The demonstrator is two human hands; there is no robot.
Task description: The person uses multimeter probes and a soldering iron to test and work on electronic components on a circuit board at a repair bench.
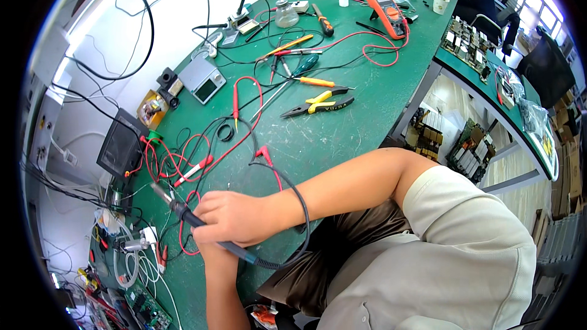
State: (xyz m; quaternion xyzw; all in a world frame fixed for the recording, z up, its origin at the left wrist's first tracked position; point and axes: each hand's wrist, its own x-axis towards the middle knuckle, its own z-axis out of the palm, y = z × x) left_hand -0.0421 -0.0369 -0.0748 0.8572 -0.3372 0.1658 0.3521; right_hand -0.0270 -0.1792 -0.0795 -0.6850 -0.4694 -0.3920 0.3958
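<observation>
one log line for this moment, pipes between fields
right hand: holding soldering iron | left hand: mostly hidden by right | pliers: on bench | multimeter: beyond pliers

Dark soldering iron (187, 214) with a bare metal end, slanting across the frame's lower left, tip toward upper left

I see room between pliers (310, 107) and right forearm (348, 177); red probe (236, 102) and iron cord (307, 223) obstruct farther left.

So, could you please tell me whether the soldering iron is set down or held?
Held: the right hand grips the soldering iron, its dark handle showing on either side.
</observation>
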